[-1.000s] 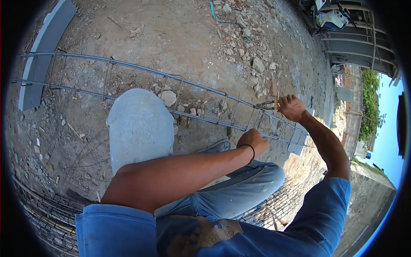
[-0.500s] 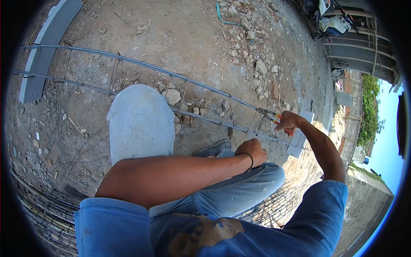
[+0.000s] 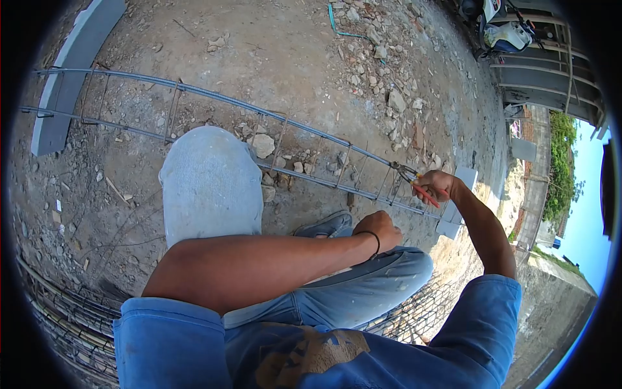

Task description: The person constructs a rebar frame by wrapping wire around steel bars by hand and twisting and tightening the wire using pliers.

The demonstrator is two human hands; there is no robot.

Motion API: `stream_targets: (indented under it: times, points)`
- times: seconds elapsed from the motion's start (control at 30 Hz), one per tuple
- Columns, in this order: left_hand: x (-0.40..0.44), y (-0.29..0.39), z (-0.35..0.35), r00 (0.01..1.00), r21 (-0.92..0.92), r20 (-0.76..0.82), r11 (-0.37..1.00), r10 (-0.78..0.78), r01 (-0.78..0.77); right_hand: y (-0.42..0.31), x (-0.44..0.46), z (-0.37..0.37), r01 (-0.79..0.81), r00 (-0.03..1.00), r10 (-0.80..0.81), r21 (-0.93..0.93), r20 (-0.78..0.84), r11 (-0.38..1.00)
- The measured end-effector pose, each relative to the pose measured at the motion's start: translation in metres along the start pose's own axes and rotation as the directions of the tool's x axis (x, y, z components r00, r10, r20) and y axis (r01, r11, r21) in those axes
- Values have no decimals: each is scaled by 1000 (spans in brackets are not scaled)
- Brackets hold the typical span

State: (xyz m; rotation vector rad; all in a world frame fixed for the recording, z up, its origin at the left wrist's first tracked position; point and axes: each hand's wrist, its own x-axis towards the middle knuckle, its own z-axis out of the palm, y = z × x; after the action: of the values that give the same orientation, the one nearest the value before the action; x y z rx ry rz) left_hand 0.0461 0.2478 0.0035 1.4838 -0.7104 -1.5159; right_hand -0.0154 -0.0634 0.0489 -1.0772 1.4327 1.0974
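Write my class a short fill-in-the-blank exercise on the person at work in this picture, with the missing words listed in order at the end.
1. At the rebar frame, the right hand grips the pincers by their ____.
2. A dark band circles the person's ____ wrist.
3. Both shirt sleeves are coloured ____.
Missing words: handles; left; blue.

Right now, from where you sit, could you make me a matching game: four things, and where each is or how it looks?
1. Pincers
2. Left hand
3. Grey slab
4. Motorcycle

A. Upper right of the view
B. Crossed by the steel bars
C. Held in the right hand
D. Has a dark band at the wrist

Pairs: 1-C, 2-D, 3-B, 4-A
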Motion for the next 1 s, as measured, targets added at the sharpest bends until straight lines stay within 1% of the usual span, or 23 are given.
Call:
stream_targets:
  times: [0.03,0.07,0.1,0.13,0.17,0.2,0.3,0.4,0.43,0.47,0.5,0.53,0.57,0.63,0.7,0.73,0.77,0.8,0.83,0.87,0.93,0.97,1.0]
  points:
    - [-2,4,-6,998,-23,-6,997,-67,67,9,-1,0,12,1000,-14,84,24,996]
    - [-4,7,-10,991,-50,-7,990,-135,134,19,0,0,11,1000,-13,85,24,996]
    - [0,4,-10,991,-50,-9,990,-132,131,25,0,0,76,994,-89,178,66,981]
    - [1,0,-7,983,-70,-91,986,-159,153,36,0,2,128,982,-161,280,101,951]
    - [4,-3,-6,968,-84,-176,982,-181,168,46,6,4,174,978,-200,297,59,939]
    - [7,-4,-8,969,-74,-172,983,-177,166,50,8,8,180,977,-207,306,57,935]
    - [7,-7,-11,963,-67,-131,971,-236,228,57,16,23,227,972,-234,246,0,942]
    - [2,-11,-8,972,-36,-120,979,-201,199,61,16,30,262,955,-257,14,-150,965]
    - [6,-15,-9,973,-35,-89,977,-215,213,64,16,27,265,954,-259,18,-153,964]
    - [10,-17,-9,972,-32,-57,974,-228,226,66,18,24,258,942,-274,-105,-195,960]
    - [14,-18,-8,973,-27,-56,974,-224,223,65,18,24,241,927,-294,-228,-234,943]
    - [19,-19,-8,961,-45,-125,969,-248,244,64,17,23,245,925,-296,-224,-236,943]
    - [24,-21,-8,943,-66,-192,962,-272,264,63,16,23,248,928,-294,-210,-228,946]
    - [44,-27,-10,953,-73,-188,971,-239,230,59,12,26,254,930,-294,-194,-220,948]
    - [64,-36,-8,961,-80,-183,978,-206,194,56,9,29,263,949,-263,-26,-175,964]
    - [75,-38,-5,966,-125,-190,981,-173,151,56,9,34,265,948,-265,-26,-177,964]
    - [86,-40,-2,970,-171,-199,979,-140,106,57,11,42,308,949,-288,190,-126,932]
    - [93,-38,1,970,-172,-197,979,-139,106,58,13,51,321,945,-316,401,-80,858]
    - [99,-35,5,960,-232,-248,970,-133,75,55,12,64,368,928,-363,352,-82,861]
    - [104,-33,8,947,-288,-295,957,-130,41,54,12,80,367,929,-361,357,-86,859]
    - [106,-30,11,943,-268,-293,960,-156,76,51,13,121,493,859,-426,235,-284,838]
    - [104,-30,11,935,-251,-303,962,-185,110,53,19,134,493,859,-423,247,-288,834]
    - [99,-29,10,937,-239,-296,964,-185,115,56,26,146,549,826,-456,291,-331,784]
